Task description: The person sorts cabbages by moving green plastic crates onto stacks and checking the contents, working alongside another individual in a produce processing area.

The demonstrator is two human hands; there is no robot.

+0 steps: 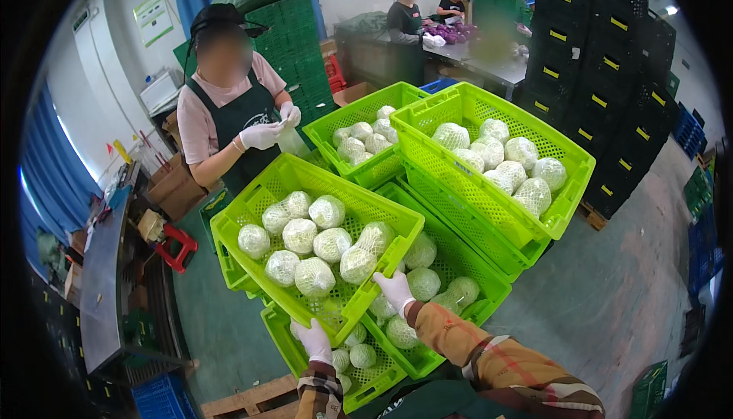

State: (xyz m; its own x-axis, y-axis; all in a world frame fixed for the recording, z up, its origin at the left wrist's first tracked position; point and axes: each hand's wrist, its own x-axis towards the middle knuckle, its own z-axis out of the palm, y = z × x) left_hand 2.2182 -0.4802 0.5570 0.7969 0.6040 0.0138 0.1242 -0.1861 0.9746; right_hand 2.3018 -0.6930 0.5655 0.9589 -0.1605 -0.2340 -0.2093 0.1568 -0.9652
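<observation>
Both my hands wear white gloves and grip one lime-green plastic crate [246, 261]. My left hand [314, 342] holds its near corner, and my right hand [395, 290] holds the rim on the right. Inside it lie several pale round vegetables [299, 236], wrapped in white mesh netting and film. The crate sits tilted above other green crates. Below my right hand is a lower crate [487, 299] with more wrapped vegetables [422, 284]. Another low crate [375, 382] shows partly under my left hand. My fingertips inside the rim are partly hidden.
A stacked crate [495, 207] of wrapped vegetables stands at right, another crate [372, 173] behind. Across from me, a gloved person [229, 115] holds a clear bag. Black crates [590, 87] tower at right; a metal table [103, 293], red stool [176, 247] and wooden pallet [252, 396] lie left.
</observation>
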